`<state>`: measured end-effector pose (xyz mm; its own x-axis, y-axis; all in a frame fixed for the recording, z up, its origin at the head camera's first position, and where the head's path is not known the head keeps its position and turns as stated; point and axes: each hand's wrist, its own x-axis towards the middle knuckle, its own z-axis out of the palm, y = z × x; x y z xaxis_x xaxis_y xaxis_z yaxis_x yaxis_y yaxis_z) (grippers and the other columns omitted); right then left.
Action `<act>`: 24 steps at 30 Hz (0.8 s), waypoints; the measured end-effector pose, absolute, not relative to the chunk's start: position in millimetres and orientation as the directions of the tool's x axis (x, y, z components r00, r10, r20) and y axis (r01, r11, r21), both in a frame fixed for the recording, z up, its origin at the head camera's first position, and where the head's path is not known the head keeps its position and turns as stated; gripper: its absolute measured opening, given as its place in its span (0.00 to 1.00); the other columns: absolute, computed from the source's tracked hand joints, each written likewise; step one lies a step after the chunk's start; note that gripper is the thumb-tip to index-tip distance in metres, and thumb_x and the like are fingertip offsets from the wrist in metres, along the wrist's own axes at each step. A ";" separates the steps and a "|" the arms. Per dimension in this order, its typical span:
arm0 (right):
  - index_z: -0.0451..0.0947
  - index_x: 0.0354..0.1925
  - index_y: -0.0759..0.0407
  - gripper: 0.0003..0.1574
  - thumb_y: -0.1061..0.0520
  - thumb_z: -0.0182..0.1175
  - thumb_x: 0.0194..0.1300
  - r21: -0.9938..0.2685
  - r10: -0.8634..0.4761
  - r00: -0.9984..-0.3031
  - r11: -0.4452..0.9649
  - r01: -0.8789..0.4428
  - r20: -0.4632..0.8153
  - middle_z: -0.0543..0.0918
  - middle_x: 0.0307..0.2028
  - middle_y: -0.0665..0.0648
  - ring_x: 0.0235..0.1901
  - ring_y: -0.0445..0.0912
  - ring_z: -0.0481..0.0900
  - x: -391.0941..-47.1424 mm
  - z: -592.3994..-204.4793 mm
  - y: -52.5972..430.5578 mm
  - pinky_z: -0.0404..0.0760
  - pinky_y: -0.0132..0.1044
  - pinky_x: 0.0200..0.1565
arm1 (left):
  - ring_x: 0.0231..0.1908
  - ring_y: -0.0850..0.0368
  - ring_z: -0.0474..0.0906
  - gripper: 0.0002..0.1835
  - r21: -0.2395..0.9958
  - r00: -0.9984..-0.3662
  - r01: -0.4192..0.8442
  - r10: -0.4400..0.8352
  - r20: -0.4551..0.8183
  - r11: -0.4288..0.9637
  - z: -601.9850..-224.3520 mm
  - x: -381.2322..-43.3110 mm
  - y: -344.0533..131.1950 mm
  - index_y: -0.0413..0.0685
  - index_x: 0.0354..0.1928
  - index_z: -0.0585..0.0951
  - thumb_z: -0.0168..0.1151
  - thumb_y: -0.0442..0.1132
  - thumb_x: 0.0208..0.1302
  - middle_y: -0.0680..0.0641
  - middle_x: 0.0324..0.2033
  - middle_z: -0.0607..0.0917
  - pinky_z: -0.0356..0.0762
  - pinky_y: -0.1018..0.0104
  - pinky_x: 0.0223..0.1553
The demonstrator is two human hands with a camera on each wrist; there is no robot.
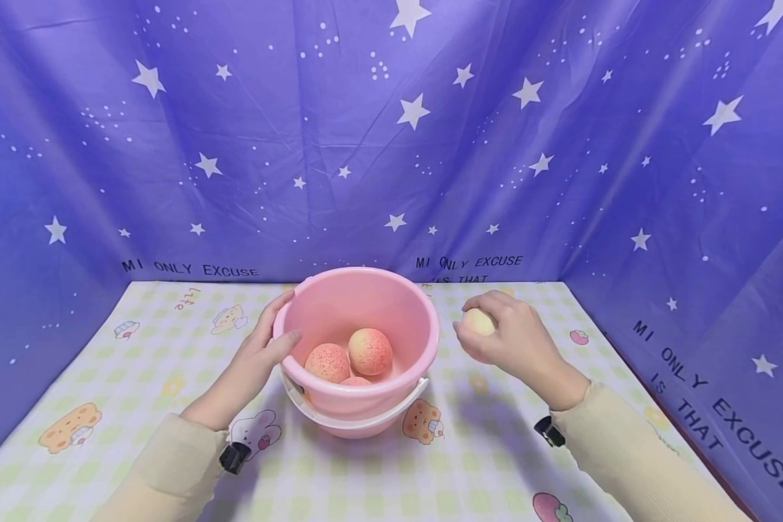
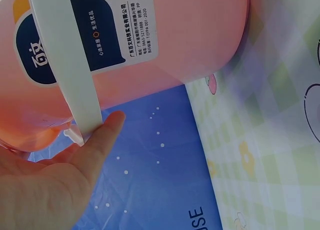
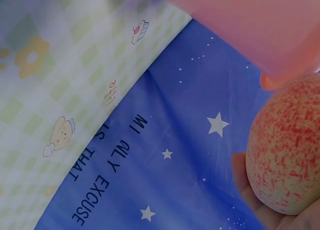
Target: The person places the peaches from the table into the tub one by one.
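Note:
A pink bucket (image 1: 355,402) with a white handle (image 1: 365,420) stands on the table, and three speckled peaches (image 1: 370,351) show inside it. My left hand (image 1: 259,357) grips the bucket's left rim, thumb over the inner side and fingers outside. In the left wrist view the thumb lies by the handle's end and a dark label (image 2: 97,32) shows on the bucket's wall. To the right of the bucket, above the table, my right hand (image 1: 512,335) holds a peach (image 3: 287,145), yellowish in the head view and red-speckled in the right wrist view. The two do not touch.
A checked tablecloth (image 1: 170,348) with cartoon prints covers the table. Purple star-printed curtains (image 1: 339,130) hang behind it and along both sides. A black wrist strap (image 1: 235,457) is on the left sleeve, another (image 1: 549,431) on the right.

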<state>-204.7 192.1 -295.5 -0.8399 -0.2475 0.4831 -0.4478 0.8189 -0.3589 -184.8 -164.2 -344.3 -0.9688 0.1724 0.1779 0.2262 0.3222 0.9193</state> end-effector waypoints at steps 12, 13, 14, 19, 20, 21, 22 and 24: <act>0.80 0.36 0.48 0.14 0.45 0.64 0.52 -0.339 -0.255 -0.815 0.814 -0.472 0.521 0.83 0.37 0.48 0.32 0.45 0.77 -206.5 -288.6 183.9 0.75 0.37 0.28 | 0.68 0.45 0.51 0.34 0.921 -0.971 0.218 0.167 0.171 0.323 -344.4 -184.9 -165.0 0.65 0.71 0.50 0.49 0.51 0.67 0.47 0.70 0.55 0.47 0.37 0.64; 0.80 0.36 0.48 0.14 0.45 0.64 0.52 -0.336 -0.258 -0.811 0.813 -0.476 0.525 0.82 0.37 0.48 0.31 0.45 0.77 -206.6 -287.8 183.1 0.75 0.37 0.28 | 0.68 0.45 0.51 0.33 0.921 -0.971 0.219 0.168 0.172 0.322 -344.3 -184.9 -165.0 0.65 0.71 0.50 0.49 0.51 0.67 0.48 0.70 0.55 0.47 0.37 0.64; 0.80 0.36 0.48 0.14 0.45 0.64 0.52 -0.333 -0.260 -0.807 0.811 -0.480 0.530 0.82 0.36 0.47 0.30 0.44 0.77 -206.7 -287.2 182.3 0.74 0.37 0.28 | 0.69 0.45 0.50 0.34 0.921 -0.971 0.220 0.168 0.173 0.322 -344.4 -184.9 -165.1 0.65 0.71 0.50 0.49 0.51 0.67 0.48 0.70 0.55 0.47 0.37 0.64; 0.80 0.36 0.48 0.13 0.45 0.64 0.51 -0.330 -0.268 -0.795 0.802 -0.497 0.545 0.81 0.33 0.45 0.27 0.43 0.75 -207.2 -283.2 178.2 0.73 0.36 0.26 | 0.69 0.46 0.50 0.33 0.921 -0.970 0.222 0.169 0.176 0.318 -343.8 -184.3 -164.7 0.66 0.71 0.50 0.49 0.51 0.67 0.48 0.70 0.55 0.47 0.38 0.65; 0.80 0.36 0.48 0.14 0.45 0.64 0.51 -0.331 -0.267 -0.795 0.802 -0.497 0.545 0.81 0.33 0.45 0.27 0.43 0.75 -207.3 -282.5 177.5 0.73 0.35 0.26 | 0.69 0.45 0.51 0.33 0.922 -0.970 0.223 0.170 0.177 0.317 -343.6 -184.0 -164.4 0.66 0.71 0.50 0.49 0.50 0.67 0.47 0.70 0.55 0.47 0.38 0.65; 0.80 0.36 0.48 0.14 0.45 0.64 0.51 -0.332 -0.268 -0.794 0.801 -0.498 0.545 0.81 0.33 0.46 0.27 0.43 0.75 -207.6 -281.7 176.9 0.73 0.35 0.26 | 0.68 0.45 0.51 0.33 0.922 -0.969 0.224 0.170 0.178 0.315 -343.3 -183.7 -164.0 0.66 0.71 0.51 0.49 0.50 0.67 0.47 0.70 0.55 0.47 0.38 0.65; 0.80 0.36 0.49 0.14 0.45 0.64 0.51 -0.333 -0.268 -0.795 0.801 -0.498 0.544 0.81 0.33 0.46 0.27 0.43 0.75 -208.0 -281.2 176.4 0.73 0.35 0.26 | 0.69 0.45 0.51 0.33 0.923 -0.969 0.225 0.170 0.179 0.312 -343.1 -183.4 -163.6 0.66 0.71 0.51 0.49 0.50 0.67 0.47 0.70 0.55 0.47 0.38 0.65; 0.80 0.36 0.49 0.15 0.45 0.64 0.51 -0.333 -0.270 -0.795 0.800 -0.499 0.543 0.82 0.34 0.47 0.27 0.44 0.75 -208.6 -280.2 175.5 0.73 0.35 0.26 | 0.69 0.45 0.50 0.33 0.923 -0.968 0.230 0.174 0.183 0.308 -342.8 -183.2 -162.9 0.65 0.71 0.51 0.49 0.49 0.67 0.47 0.70 0.55 0.47 0.39 0.65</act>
